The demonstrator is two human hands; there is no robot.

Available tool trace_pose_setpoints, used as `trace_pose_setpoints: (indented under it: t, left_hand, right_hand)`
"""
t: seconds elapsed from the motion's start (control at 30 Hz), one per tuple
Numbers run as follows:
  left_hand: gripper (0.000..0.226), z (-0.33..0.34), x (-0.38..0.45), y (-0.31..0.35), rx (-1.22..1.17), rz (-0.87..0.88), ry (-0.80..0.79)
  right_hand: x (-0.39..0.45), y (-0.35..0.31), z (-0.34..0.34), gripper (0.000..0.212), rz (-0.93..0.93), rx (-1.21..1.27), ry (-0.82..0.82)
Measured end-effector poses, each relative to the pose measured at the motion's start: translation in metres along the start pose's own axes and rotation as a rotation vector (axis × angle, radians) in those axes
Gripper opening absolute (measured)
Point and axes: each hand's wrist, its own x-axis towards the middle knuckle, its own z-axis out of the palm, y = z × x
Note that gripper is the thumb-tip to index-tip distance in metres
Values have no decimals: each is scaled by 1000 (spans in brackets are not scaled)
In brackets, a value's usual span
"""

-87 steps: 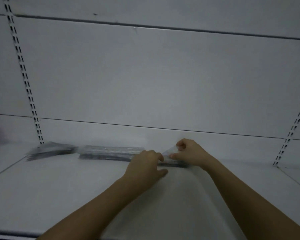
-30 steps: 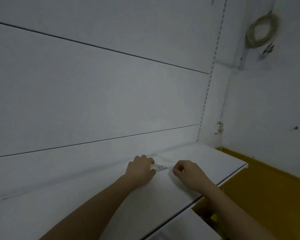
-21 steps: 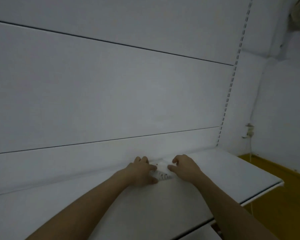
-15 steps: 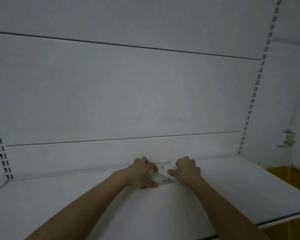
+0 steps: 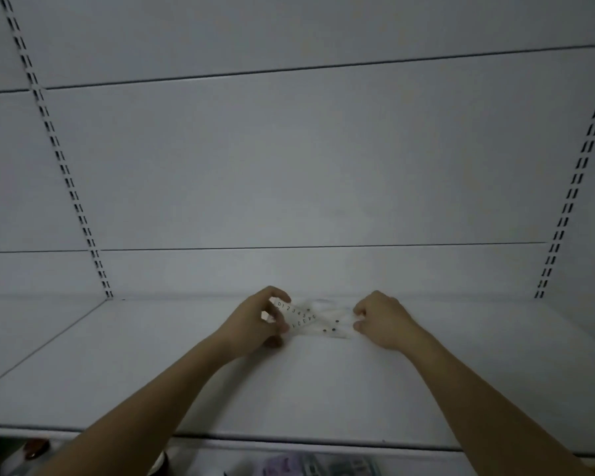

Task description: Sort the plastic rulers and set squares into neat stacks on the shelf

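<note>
Fingers of the left hand (image 5: 255,324) curl round one end of a small bundle of clear plastic rulers and set squares (image 5: 310,321), thumb and fingertips pinching the edge where black numerals show, while the right hand (image 5: 382,321) pinches the opposite end with its fingers bent. The bundle lies low near the back of the white metal shelf (image 5: 323,389), close to the pale back panel (image 5: 306,166). From where I stand the pieces look fanned and crossed rather than square, so the likely trouble is slippage: smooth transparent plastic held only at its ends could slide apart or spill if either pinch loosens. Dim light and see-through edges also make misalignment easy to miss, leaving a crooked stack. Slotted uprights (image 5: 66,173) flank the bay.
</note>
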Motion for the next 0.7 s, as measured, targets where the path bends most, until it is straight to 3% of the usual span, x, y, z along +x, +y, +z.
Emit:
trace_pose_setpoints:
  t: [0.23,0.4,0.47,0.6,0.7]
  left_hand:
    - [36,17,-19,3,-232,-9,16]
    - [38,23,-34,0,-306,16,30]
    - [38,22,-43,-2,-341,26,38]
    - [40,10,-66,-6,-411,32,47]
    - [41,-3,-83,-12,-438,49,33]
  right_hand:
    - [-51,3,-9,25,-190,-59,10]
    - [-101,-6,-7,28,-214,-58,56]
    - [-124,-20,-3,39,-190,-76,39]
    - [-168,-58,8,79,-196,-117,-51]
    - [-188,-77,25,71,-282,-131,54]
